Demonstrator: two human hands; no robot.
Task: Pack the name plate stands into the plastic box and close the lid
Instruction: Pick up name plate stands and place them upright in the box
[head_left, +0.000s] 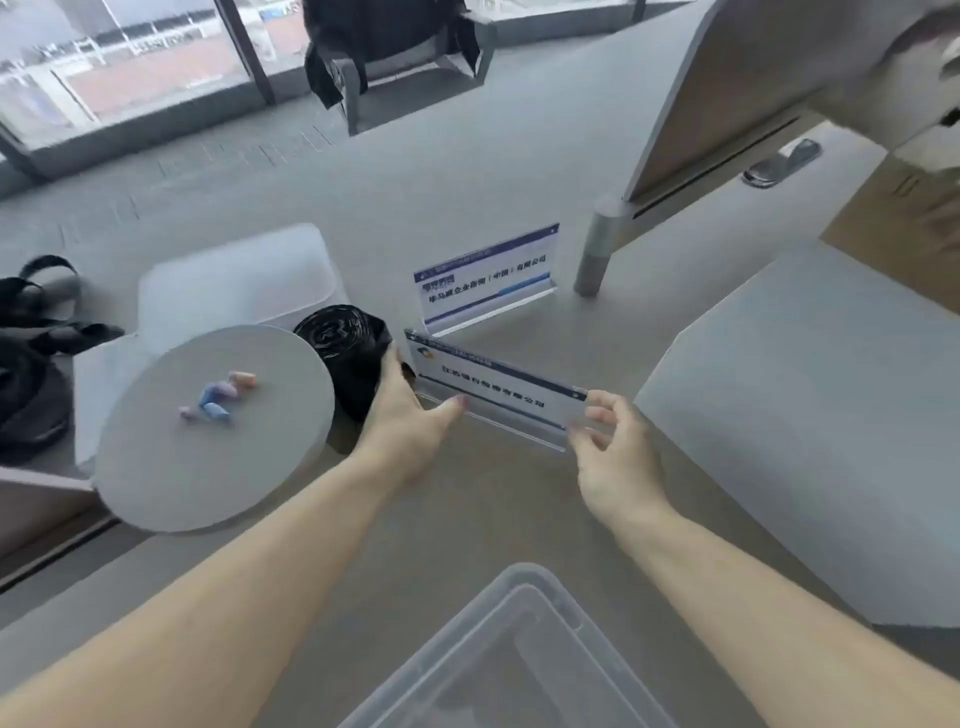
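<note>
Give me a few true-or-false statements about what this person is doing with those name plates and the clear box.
1. Both hands hold the near name plate stand, the left hand at one end and the right hand at the other. True.
2. The far name plate stand lies flat inside the plastic box. False: it stands upright on the table, beyond the near one.
3. The plastic box is shut with its lid. False: it is open at the bottom of the view.
4. Small coloured pieces lie on the round grey disc. True.
5. A black roll sits left of the near stand. True.
</note>
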